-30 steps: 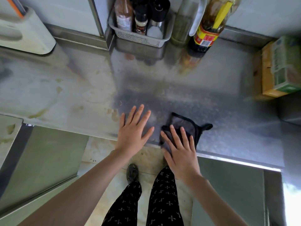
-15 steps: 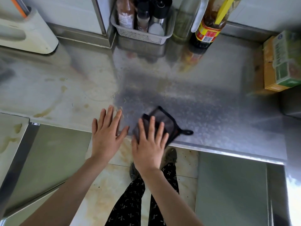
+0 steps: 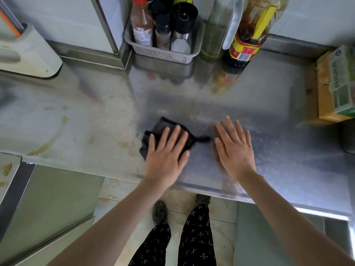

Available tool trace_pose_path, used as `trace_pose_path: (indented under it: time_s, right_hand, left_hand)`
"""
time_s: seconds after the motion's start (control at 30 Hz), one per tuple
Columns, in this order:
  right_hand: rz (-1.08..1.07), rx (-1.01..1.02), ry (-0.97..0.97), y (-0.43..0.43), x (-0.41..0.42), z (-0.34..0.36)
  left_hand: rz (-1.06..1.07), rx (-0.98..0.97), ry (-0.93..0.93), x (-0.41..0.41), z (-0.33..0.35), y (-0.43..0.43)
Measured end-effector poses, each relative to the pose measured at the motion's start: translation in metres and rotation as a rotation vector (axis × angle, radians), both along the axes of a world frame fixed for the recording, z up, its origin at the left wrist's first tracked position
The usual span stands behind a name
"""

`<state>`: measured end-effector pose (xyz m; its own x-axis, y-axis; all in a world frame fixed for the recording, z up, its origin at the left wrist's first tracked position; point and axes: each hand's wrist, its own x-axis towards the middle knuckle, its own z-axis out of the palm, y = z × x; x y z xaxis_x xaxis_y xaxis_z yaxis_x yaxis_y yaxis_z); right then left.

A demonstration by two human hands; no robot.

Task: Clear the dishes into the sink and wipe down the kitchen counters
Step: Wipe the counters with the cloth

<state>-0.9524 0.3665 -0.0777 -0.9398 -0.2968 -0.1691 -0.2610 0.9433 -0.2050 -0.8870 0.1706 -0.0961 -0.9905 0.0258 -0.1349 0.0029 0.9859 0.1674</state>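
Note:
A dark cloth point(image 3: 163, 124) lies flat on the steel counter point(image 3: 269, 112), a little back from the front edge. My left hand point(image 3: 166, 156) presses palm down on it with fingers spread, covering its near half; a small loop of the cloth sticks out to the right. Flat on the bare steel just right of the cloth rests my right hand point(image 3: 233, 148), fingers apart and holding nothing. Yellowish stains point(image 3: 46, 146) mark the counter to the left of the cloth.
At the back stand a white basket point(image 3: 163, 54) of condiment bottles, a tall greenish bottle point(image 3: 213, 35) and a big oil bottle point(image 3: 247, 35). A cardboard box point(image 3: 336, 83) sits at the right edge, a white holder point(image 3: 28, 56) at the back left.
The cloth was under my right hand and slid left along the front edge; now my left hand lies on it, farther back, and my right hand rests on bare steel.

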Motion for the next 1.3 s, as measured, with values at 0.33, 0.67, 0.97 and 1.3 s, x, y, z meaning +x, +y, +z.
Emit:
trace_pose_path:
  time_s: [0.33,0.67,0.97,1.3]
  right_hand:
    - [0.027,0.096,-0.001,0.004,-0.026,-0.016]
    - [-0.191,0.038,0.088,0.004,-0.027,-0.025]
    - [-0.181,0.077,0.068,0.004,-0.029,-0.029]
    - [-0.173,0.076,0.066,0.004,-0.029,-0.027]
  left_hand:
    - [-0.015,-0.023,-0.005,-0.018,0.001,0.011]
    - [0.063,-0.028,0.039,-0.123,-0.003,0.032]
    - [-0.378,-0.009,0.131,-0.138,-0.004,0.033]
    - [-0.059,-0.029,0.109,-0.181,-0.006,0.053]
